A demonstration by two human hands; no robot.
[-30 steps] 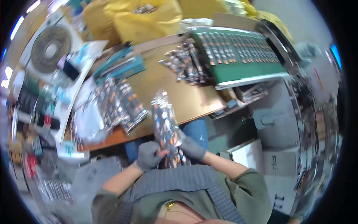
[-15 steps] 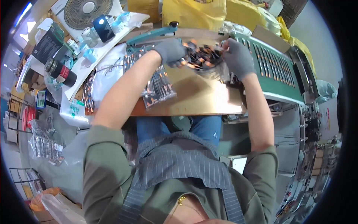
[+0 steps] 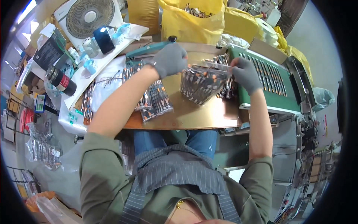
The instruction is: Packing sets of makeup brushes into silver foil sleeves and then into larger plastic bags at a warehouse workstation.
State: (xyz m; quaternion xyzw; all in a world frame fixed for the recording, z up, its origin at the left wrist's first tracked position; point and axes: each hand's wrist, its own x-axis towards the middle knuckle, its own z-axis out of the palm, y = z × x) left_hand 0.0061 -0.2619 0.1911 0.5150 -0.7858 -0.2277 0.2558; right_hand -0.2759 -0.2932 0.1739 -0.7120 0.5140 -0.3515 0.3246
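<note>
Both my hands wear grey gloves. Between them hangs a clear plastic bag (image 3: 201, 85), packed with slim black sticks that have orange parts. My left hand (image 3: 170, 61) is closed on the bag's upper left corner. At the opposite top corner, my right hand (image 3: 246, 75) pinches the rim. The bag is tilted above the table (image 3: 186, 115), its mouth pulled wide. More loose sticks (image 3: 227, 87) lie behind it, partly hidden by the bag and my right hand. Left of it, filled clear bags (image 3: 158, 99) of similar sticks lie flat, partly under my left forearm.
On the right, a green conveyor belt (image 3: 264, 95) carries a row of sticks. A yellow sack (image 3: 192, 28) with more pieces stands behind the table. A teal lever tool (image 3: 149, 49) lies at the back. The left shelf bears a fan (image 3: 90, 16), a phone (image 3: 103, 40) and a thermos (image 3: 60, 81).
The bag has gone from a blurred, bunched shape to hanging stretched between my hands, lower and nearer. My right hand has shifted slightly right and down. The head view has tilted a little.
</note>
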